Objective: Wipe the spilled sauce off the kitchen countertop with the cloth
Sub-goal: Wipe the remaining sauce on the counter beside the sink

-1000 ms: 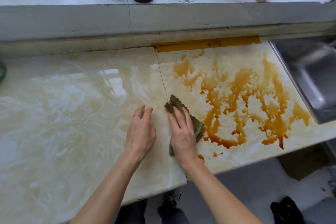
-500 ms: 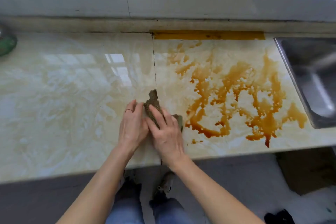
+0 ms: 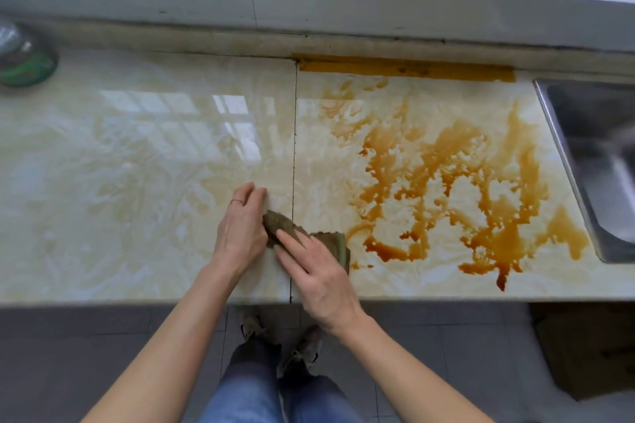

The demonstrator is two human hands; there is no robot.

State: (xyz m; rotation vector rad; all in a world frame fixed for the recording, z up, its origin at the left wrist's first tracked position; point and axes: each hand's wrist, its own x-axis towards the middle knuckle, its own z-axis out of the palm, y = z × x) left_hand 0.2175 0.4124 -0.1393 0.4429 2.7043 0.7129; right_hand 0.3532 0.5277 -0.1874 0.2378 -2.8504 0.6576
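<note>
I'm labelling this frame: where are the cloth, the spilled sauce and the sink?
cloth (image 3: 280,221), head view, its exposed upper fold.
spilled sauce (image 3: 395,252), head view, the dark pool at its near edge.
sink (image 3: 591,120), head view, its steel inner wall.

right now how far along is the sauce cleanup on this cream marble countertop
Barely begun. Done: at most the pale smears beside the seam of the cream marble countertop. In hand: the olive-brown folded cloth lies under the flat fingers of the right hand, left hand against its edge. Left: the brown spilled sauce spread toward the steel sink, plus maybe the orange strip along the back edge.
</note>
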